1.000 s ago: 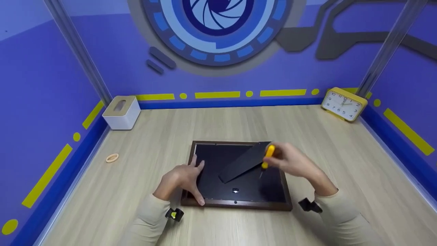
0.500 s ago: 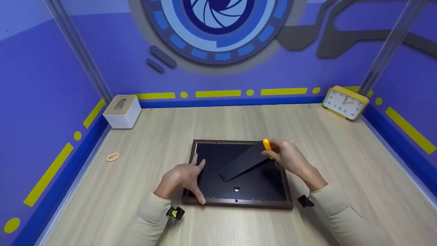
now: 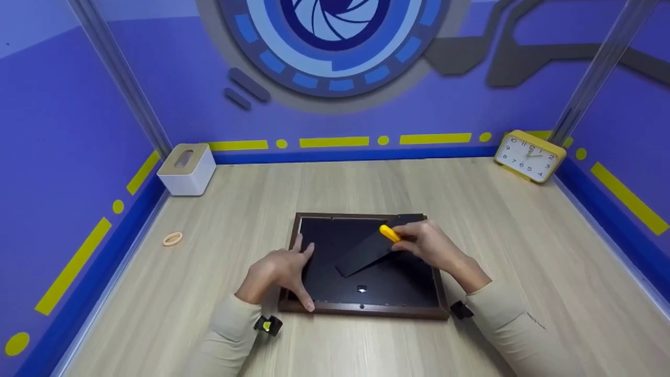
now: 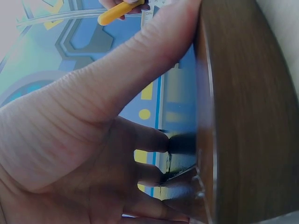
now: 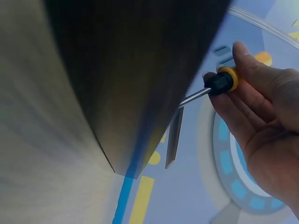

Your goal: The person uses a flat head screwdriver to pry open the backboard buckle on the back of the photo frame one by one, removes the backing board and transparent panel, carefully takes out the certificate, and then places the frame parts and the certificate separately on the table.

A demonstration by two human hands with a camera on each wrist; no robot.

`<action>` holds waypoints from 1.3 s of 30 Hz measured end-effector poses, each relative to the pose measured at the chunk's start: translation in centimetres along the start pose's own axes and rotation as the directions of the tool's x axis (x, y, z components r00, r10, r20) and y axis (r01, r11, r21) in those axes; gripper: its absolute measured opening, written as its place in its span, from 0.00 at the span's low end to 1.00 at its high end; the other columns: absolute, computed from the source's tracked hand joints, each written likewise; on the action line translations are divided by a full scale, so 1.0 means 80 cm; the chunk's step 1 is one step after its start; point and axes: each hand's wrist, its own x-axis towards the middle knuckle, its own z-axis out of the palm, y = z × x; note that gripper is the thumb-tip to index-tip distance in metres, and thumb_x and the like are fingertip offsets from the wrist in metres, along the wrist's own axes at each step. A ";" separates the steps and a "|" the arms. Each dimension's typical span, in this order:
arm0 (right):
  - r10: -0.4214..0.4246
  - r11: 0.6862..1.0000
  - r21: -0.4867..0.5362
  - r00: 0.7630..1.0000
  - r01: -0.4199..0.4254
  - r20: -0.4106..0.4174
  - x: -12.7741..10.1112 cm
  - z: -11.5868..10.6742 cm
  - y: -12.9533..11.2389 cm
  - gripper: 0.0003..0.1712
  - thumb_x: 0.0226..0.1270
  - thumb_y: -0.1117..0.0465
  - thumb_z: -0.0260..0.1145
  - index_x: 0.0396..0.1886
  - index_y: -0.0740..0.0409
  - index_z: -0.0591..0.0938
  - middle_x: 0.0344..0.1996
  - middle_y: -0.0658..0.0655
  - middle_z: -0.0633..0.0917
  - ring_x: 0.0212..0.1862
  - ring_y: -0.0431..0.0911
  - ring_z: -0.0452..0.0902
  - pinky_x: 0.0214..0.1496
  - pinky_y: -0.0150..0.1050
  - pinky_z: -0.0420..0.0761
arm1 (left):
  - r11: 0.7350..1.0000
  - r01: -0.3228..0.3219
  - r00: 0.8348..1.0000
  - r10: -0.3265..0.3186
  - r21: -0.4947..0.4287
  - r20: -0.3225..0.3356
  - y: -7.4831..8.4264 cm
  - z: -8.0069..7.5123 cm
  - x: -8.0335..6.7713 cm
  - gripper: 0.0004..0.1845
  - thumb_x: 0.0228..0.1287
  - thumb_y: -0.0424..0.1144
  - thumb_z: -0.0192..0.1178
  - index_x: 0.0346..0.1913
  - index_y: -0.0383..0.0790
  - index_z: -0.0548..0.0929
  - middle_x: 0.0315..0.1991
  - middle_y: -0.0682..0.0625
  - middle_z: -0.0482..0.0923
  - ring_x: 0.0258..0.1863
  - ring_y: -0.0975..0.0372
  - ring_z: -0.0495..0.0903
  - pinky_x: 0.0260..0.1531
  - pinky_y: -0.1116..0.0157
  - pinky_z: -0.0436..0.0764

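Note:
A brown picture frame (image 3: pixel 361 312) lies face down on the wooden table, its black backing up and its black stand flap (image 3: pixel 361 255) raised at a slant. My left hand (image 3: pixel 280 272) rests flat on the frame's left edge (image 4: pixel 243 116), thumb along the outer side and fingers straight on the backing. Over the upper right of the backing, my right hand (image 3: pixel 426 243) grips a yellow-handled screwdriver (image 3: pixel 390 233). Its handle points left above the flap. In the right wrist view the screwdriver (image 5: pixel 219 83) has its metal shaft running down behind a dark panel (image 5: pixel 131 60), and the tip is hidden.
A white tissue box (image 3: pixel 187 169) stands in the back left corner. In the back right corner a yellow alarm clock (image 3: pixel 529 156) leans. A small beige ring (image 3: pixel 172 239) lies on the table at the left. Purple walls close in three sides.
My right hand has swung the screwdriver from upright by the frame's upper right corner to lying leftward over the flap. The left hand and frame stay put.

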 end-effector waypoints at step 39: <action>0.284 0.958 -0.031 0.940 -0.284 0.189 -0.009 -0.081 0.016 0.12 0.55 0.63 0.79 0.34 0.60 0.83 0.28 0.49 0.84 0.32 0.44 0.81 0.33 0.37 0.81 | 1.000 -0.017 1.000 0.017 0.021 0.019 -0.001 -0.001 -0.002 0.78 0.27 0.73 0.77 0.81 0.41 0.47 0.78 0.30 0.34 0.43 0.52 0.79 0.47 0.56 0.79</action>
